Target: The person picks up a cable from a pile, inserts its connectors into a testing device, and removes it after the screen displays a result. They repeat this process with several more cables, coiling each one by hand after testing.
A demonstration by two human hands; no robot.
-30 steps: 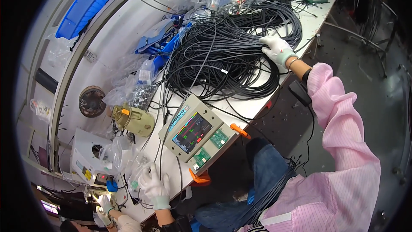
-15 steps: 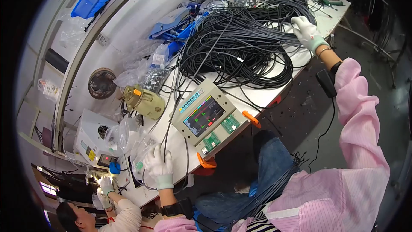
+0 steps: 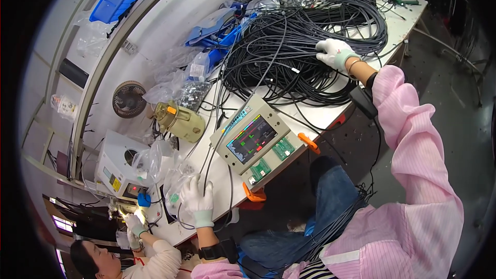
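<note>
The right hand point(image 3: 335, 52), in a pale glove, is laid on the large heap of black cables point(image 3: 305, 36) that covers the far right part of the white bench point(image 3: 408, 18); its fingers are curled down among the strands, but whether a single strand is pinched cannot be told. The left hand point(image 3: 197, 200), also gloved, is set at the near left end of the bench, fingers held together and closed around a thin black cable point(image 3: 209, 163) that is led up past the grey tester with the coloured screen point(image 3: 254, 139) toward the heap. The cable is thus spanned between both hands. For the step to be done well, one strand should be kept isolated at the heap end, light tension should be held at the near end, and the run should be kept free of the tester's orange handles point(image 3: 308, 142). Snagging on neighbouring loops is judged the main risk. A co-worker's hands point(image 3: 135, 222) are occupied at a small white machine point(image 3: 121, 168) on the left.
</note>
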